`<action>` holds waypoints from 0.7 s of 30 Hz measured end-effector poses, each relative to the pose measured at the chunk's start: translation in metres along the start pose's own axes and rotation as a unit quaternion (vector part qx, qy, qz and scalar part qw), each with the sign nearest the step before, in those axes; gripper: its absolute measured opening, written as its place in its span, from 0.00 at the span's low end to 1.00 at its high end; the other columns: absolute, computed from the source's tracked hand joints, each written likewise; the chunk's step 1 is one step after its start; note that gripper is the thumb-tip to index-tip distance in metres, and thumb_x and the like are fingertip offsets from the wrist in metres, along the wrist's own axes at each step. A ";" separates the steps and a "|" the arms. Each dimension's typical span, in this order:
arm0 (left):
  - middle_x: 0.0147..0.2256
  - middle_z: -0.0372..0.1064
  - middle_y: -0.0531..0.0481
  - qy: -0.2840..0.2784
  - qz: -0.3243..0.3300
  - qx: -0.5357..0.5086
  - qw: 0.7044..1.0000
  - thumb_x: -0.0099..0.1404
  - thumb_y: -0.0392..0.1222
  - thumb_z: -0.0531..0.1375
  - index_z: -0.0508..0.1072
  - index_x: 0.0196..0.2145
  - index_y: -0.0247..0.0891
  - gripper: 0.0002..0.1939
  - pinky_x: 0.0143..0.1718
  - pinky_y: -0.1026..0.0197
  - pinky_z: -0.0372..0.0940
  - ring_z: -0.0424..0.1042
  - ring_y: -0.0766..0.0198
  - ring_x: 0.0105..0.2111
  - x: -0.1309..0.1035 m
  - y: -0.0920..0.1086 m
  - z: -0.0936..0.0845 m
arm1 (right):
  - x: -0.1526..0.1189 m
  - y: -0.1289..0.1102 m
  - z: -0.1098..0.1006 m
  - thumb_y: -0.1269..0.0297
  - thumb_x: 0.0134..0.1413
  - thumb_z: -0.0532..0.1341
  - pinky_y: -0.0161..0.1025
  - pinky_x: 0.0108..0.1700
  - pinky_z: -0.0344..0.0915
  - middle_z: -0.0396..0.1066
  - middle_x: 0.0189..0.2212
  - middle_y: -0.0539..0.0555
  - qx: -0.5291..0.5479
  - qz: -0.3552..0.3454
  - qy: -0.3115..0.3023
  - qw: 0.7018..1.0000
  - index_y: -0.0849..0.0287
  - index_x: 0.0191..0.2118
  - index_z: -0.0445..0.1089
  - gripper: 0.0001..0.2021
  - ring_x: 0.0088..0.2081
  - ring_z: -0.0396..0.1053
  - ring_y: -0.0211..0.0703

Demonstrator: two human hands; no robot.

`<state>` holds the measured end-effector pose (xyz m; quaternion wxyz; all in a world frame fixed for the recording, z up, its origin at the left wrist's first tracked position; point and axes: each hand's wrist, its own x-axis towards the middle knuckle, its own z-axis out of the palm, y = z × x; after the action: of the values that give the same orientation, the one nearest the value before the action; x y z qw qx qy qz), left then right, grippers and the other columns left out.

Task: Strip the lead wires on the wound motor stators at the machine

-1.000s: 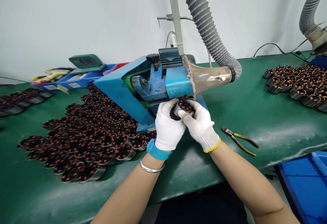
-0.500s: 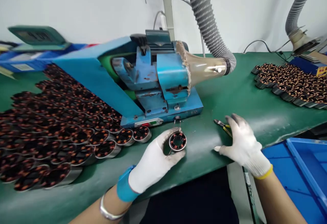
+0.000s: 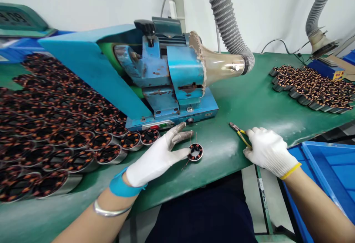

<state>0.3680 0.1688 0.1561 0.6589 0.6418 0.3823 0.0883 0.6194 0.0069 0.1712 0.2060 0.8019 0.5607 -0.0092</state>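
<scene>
A round motor stator (image 3: 196,152) with copper windings stands on the green bench, loose wire ends sticking out of it. My left hand (image 3: 169,147), in a white glove, is open beside it. Its thumb reaches the stator's left edge, while the other fingers point away towards the blue machine (image 3: 184,73). Farther right, my gloved right hand (image 3: 267,148) is closed round the yellow handles of a pair of pliers (image 3: 240,132). The jaws of the pliers lie towards the machine, and part of the handles is hidden under the glove.
Many stators (image 3: 74,139) crowd the bench on the left, and another group (image 3: 313,87) stands at the far right. A grey hose (image 3: 229,17) joins the machine's funnel. Blue crates (image 3: 316,161) sit below the bench edge at right.
My left hand has loosened from round the stator and spread its fingers to the left. My right hand has closed on the pliers' handles. The view has shifted slightly.
</scene>
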 end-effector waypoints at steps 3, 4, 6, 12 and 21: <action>0.56 0.67 0.31 0.035 -0.014 -0.074 0.997 0.53 0.54 0.66 0.50 0.65 0.30 0.50 0.57 0.45 0.63 0.65 0.45 0.58 0.005 0.002 0.011 | 0.008 -0.019 -0.002 0.60 0.59 0.50 0.43 0.25 0.59 0.65 0.30 0.62 -0.044 0.085 0.004 0.995 0.63 0.39 0.66 0.13 0.30 0.70 0.61; 0.54 0.69 0.30 0.047 -0.013 -0.088 0.995 0.53 0.54 0.66 0.51 0.64 0.28 0.49 0.57 0.46 0.63 0.67 0.45 0.57 0.006 0.002 0.014 | 0.011 -0.023 0.000 0.61 0.61 0.47 0.42 0.25 0.58 0.64 0.29 0.61 -0.043 0.106 0.003 0.993 0.63 0.39 0.66 0.14 0.29 0.70 0.59; 0.50 0.72 0.31 0.066 -0.008 -0.113 0.991 0.51 0.54 0.67 0.54 0.62 0.26 0.48 0.56 0.46 0.64 0.70 0.46 0.54 0.007 0.003 0.021 | 0.014 -0.026 0.005 0.63 0.64 0.45 0.39 0.25 0.57 0.65 0.30 0.60 -0.026 0.127 0.005 0.992 0.63 0.40 0.66 0.15 0.27 0.70 0.53; 0.45 0.76 0.35 0.068 0.000 -0.179 0.982 0.49 0.49 0.67 0.59 0.59 0.28 0.44 0.54 0.44 0.65 0.73 0.46 0.50 0.011 -0.003 0.028 | 0.006 0.003 0.013 0.68 0.62 0.49 0.37 0.33 0.63 0.73 0.45 0.58 0.163 0.040 0.017 0.986 0.55 0.57 0.63 0.18 0.38 0.74 0.47; 0.41 0.77 0.35 0.082 -0.002 -0.234 0.969 0.46 0.49 0.69 0.61 0.57 0.27 0.44 0.53 0.45 0.66 0.75 0.46 0.47 0.013 -0.005 0.026 | 0.023 -0.014 -0.017 0.67 0.64 0.46 0.39 0.36 0.65 0.69 0.49 0.57 0.141 -0.125 -0.007 0.982 0.53 0.65 0.54 0.24 0.44 0.72 0.49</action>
<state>0.3916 0.1552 0.1438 0.7570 0.4598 0.4052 0.2264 0.6117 0.0376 0.1764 0.0917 0.7466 0.6480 -0.1191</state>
